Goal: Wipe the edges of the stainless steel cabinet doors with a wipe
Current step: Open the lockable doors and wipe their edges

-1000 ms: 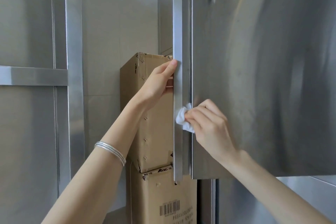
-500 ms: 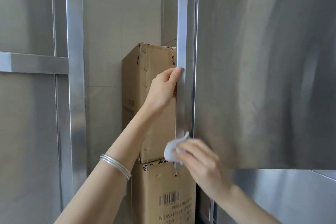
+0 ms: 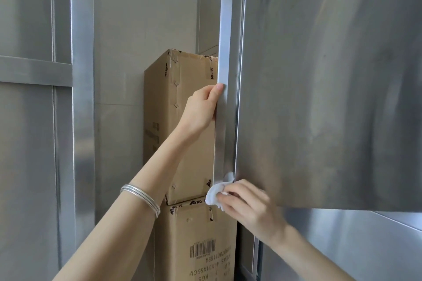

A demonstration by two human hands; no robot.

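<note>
An open stainless steel cabinet door point(image 3: 331, 89) fills the right of the view, its narrow vertical edge point(image 3: 225, 98) facing me. My left hand point(image 3: 201, 109) grips that edge about halfway up, thumb on the front and fingers hidden behind. My right hand point(image 3: 249, 207) pinches a crumpled white wipe point(image 3: 215, 194) and presses it against the bottom corner of the edge.
Two cardboard boxes point(image 3: 182, 121) are stacked just behind the door edge, the lower box point(image 3: 196, 242) carrying a barcode. A steel-framed panel point(image 3: 82, 98) stands at the left. A lower cabinet front point(image 3: 354, 248) sits below the open door. A tiled wall is behind.
My right hand has slid the wipe down the door edge from mid-height to its bottom corner. My left hand has kept its grip on the edge.
</note>
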